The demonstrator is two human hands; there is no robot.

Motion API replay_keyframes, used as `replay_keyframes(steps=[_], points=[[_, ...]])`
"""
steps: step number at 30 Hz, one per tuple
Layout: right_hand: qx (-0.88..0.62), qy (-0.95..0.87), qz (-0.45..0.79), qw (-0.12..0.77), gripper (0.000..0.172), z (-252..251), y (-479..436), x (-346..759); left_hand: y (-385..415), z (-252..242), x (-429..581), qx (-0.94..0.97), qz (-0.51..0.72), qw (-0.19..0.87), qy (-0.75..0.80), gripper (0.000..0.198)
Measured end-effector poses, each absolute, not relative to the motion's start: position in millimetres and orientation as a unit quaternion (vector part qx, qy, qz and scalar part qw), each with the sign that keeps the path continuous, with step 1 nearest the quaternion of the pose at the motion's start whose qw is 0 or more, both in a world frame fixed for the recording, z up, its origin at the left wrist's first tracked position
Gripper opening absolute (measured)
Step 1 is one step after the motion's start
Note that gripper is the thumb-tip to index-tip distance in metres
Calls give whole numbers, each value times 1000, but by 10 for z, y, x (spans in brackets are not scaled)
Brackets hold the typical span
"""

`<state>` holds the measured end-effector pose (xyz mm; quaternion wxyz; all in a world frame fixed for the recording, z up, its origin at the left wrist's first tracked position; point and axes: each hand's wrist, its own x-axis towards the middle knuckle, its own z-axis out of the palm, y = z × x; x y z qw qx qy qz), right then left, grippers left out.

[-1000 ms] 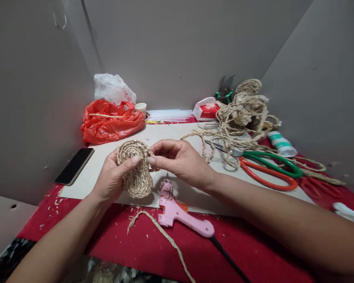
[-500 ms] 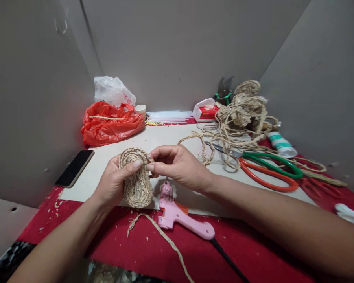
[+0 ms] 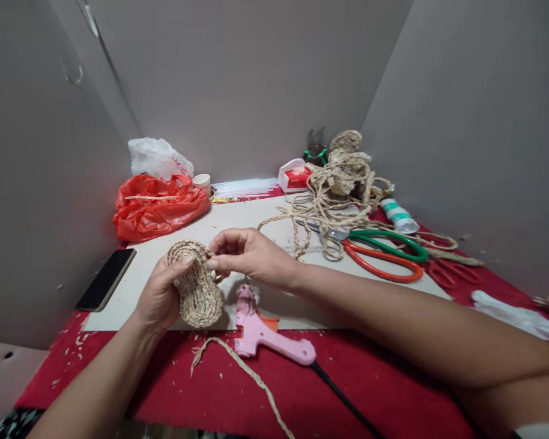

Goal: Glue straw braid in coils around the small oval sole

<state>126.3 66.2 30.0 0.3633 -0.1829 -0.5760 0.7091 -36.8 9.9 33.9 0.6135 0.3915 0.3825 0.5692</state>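
My left hand is closed around the left side of a coiled, sole-shaped piece of braided straw, thumb pressed on its top face. At the upper right edge of that piece, my right hand pinches the braided straw cord, fingers curled; the tips are partly hidden. Behind this hand the cord runs on to a tangled heap. Just below my right hand lies a pink hot glue gun, its nozzle end crusted and pointing away. A loose straw braid lies on the red cloth beside it.
Scissors with green and orange handles and a straw cord heap lie right. A red plastic bag, paper cup and phone are left. Clear glue sticks lie along the back wall. Pale board covers red cloth.
The view has turned right, so everything sits further left in the picture. Both hands keep nearly the same grip, and the straw piece is tilted slightly more.
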Motion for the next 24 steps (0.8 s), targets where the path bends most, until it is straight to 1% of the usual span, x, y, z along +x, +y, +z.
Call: replay_keyframes(steps=[3, 7, 16, 24], points=[[-194, -591, 695, 362, 25, 291, 636, 1260, 104, 325, -352, 406, 578, 585, 398, 24], [-206, -603, 688, 347, 24, 286, 596, 1250, 98, 310, -347, 422, 580, 555, 422, 20], [-205, -614, 679, 346, 21, 279, 533, 1237, 83, 300, -306, 409, 584, 555, 428, 21], [-214, -573, 702, 365, 32, 253, 534, 1222, 115, 303, -349, 393, 627, 527, 418, 20]])
